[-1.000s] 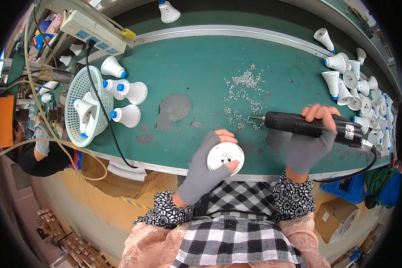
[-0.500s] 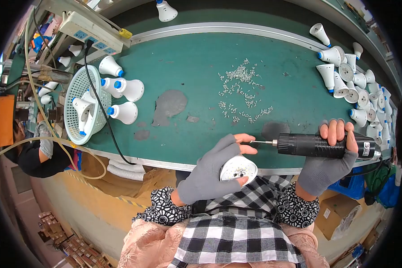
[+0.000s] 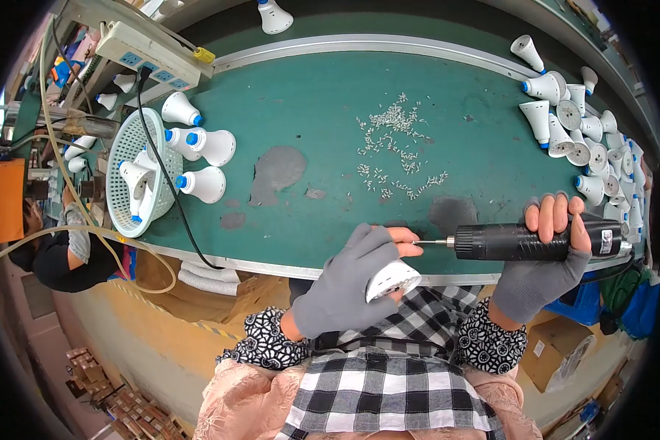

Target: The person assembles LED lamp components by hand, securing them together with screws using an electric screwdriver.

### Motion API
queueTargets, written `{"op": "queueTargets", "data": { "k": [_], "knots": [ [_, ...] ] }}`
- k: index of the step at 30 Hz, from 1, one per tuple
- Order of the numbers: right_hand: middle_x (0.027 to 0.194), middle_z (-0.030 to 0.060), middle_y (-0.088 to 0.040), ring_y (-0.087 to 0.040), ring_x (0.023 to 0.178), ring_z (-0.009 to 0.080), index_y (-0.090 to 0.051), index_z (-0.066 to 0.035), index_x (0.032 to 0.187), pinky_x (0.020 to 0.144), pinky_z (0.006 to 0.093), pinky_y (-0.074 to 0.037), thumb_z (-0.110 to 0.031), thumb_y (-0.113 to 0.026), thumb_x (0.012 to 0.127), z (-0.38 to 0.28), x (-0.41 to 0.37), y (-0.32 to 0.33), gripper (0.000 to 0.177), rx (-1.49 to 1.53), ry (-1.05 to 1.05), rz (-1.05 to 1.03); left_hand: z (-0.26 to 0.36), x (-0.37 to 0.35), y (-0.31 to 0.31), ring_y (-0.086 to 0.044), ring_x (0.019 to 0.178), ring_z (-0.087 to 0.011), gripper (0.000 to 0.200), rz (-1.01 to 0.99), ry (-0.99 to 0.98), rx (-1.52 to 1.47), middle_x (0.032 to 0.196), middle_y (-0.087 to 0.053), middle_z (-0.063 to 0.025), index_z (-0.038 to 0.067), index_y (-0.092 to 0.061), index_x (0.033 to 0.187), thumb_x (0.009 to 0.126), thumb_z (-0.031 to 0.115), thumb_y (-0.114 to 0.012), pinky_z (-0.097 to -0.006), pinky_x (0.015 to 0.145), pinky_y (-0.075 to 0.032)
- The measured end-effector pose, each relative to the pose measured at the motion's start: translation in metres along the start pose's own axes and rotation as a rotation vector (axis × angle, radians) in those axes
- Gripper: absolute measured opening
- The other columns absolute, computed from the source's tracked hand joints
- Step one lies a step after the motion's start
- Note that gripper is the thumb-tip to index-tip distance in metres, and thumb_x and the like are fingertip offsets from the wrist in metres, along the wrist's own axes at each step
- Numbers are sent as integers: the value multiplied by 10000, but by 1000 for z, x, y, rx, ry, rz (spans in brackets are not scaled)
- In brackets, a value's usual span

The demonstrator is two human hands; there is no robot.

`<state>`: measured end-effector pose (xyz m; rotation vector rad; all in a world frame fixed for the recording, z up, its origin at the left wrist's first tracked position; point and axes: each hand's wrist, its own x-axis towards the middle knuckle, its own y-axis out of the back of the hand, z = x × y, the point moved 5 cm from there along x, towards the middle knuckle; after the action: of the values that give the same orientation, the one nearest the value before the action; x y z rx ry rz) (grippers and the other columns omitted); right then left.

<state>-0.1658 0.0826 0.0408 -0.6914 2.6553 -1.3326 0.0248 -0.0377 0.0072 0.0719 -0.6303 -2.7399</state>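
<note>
My left hand (image 3: 352, 282), in a grey fingerless glove, is closed on a white lamp housing (image 3: 394, 279) held low at the table's front edge. Its thumb and forefinger reach the tip of the driver's thin bit; whether a screw sits between them is too small to tell. In my right hand (image 3: 554, 246), also gloved, is a black electric screwdriver (image 3: 517, 241), lying level with its bit pointing left. Loose small screws (image 3: 394, 121) lie scattered on the green table (image 3: 315, 95) beyond my hands.
Many white lamp housings (image 3: 568, 115) crowd the table's right end. A pale green basket (image 3: 170, 158) on the left holds some, with several more beside it. A black cable (image 3: 154, 132) hangs from a power strip (image 3: 149, 53). Another person's arm (image 3: 77, 242) shows at far left.
The lamp housing in my left hand has tilted, so its open face shows less. The screwdriver has shifted slightly down, its bit still at my left fingertips.
</note>
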Motion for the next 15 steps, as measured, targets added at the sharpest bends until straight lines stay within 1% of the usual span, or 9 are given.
{"op": "queueTargets", "data": {
  "k": [2, 7, 10, 13, 15],
  "knots": [
    [742, 7, -375, -420, 639, 111, -431, -49, 1002, 659, 291, -385, -112, -520, 882, -1, 1, -4, 162, -21, -6, 0, 1, 0, -3, -530, 1085, -299, 500, -7, -30, 60, 1248, -562, -98, 82, -610, 1175, 681, 69, -684, -379, 874, -489],
    [750, 16, -399, -432, 635, 110, -439, -51, 1012, 642, 287, -394, -121, -538, 851, 0, 3, -11, 202, -71, -43, -132, 1, -1, -9, -525, 1067, -315, 489, -35, -83, 135, 1230, -566, -82, 77, -610, 1155, 672, 58, -682, -399, 870, -491],
    [756, 18, -406, -434, 635, 108, -448, -50, 1023, 643, 286, -396, -118, -547, 842, 1, 1, -11, 217, -77, -23, -140, -2, 0, -9, -530, 1078, -306, 451, -20, -40, 88, 1239, -560, -102, 79, -613, 1140, 695, 61, -682, -383, 897, -476],
    [760, 17, -406, -434, 635, 107, -455, -46, 1030, 644, 285, -395, -120, -548, 845, -4, -3, -9, 220, -41, 51, -82, -9, -2, -9, -530, 1110, -249, 407, 67, 101, -201, 1251, -545, -121, 62, -611, 1120, 721, 90, -688, -345, 909, -455],
    [756, 8, -390, -433, 637, 107, -461, -35, 1035, 652, 290, -392, -127, -543, 856, -12, -7, -6, 217, -36, 122, -22, -19, -5, -10, -517, 1127, -208, 387, 146, 248, -476, 1254, -531, -127, 43, -608, 1099, 726, 110, -690, -325, 915, -441]
  ]
}}
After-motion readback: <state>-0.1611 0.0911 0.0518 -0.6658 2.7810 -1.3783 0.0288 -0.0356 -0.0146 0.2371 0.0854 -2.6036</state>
